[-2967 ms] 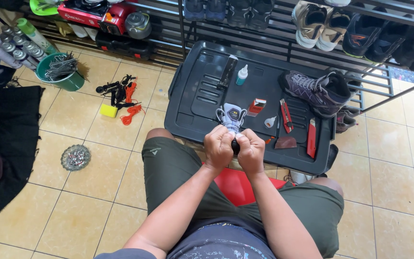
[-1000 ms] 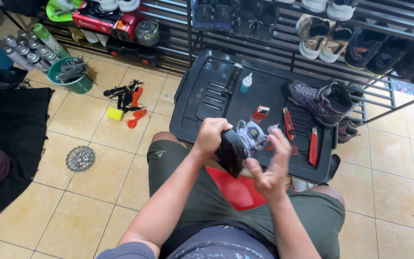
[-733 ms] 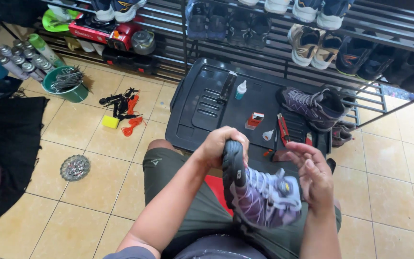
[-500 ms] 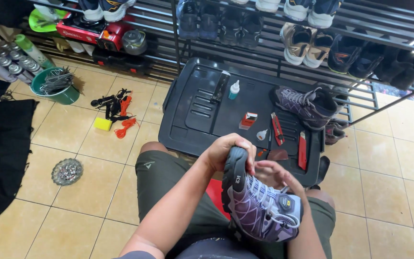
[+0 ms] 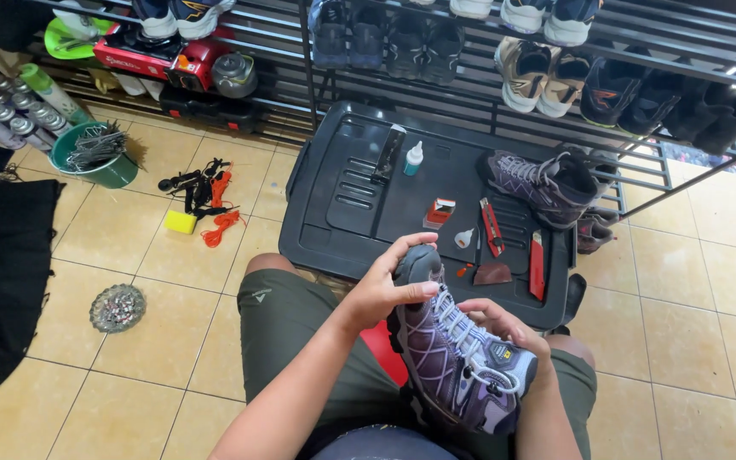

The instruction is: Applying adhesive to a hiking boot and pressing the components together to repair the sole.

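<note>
Over a ribbed black plastic lid [image 5: 359, 183], left hand [image 5: 382, 294] and right hand [image 5: 504, 328] clasp a purple mesh boot [image 5: 457, 366].

A shoe repair workshop is shown: a metal rack [image 5: 658, 60] is lined with shoes [image 5: 538, 72], and glue bottles [image 5: 414, 158] and cutters [image 5: 492, 228] are laid on a black lid [image 5: 342, 213].

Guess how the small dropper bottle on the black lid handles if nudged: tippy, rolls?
The small dropper bottle stands upright, tall for its narrow base, so it probably tips easily. Its round body would likely roll once down, though the ribs on the black lid may stop it. Looks light plastic.
</note>
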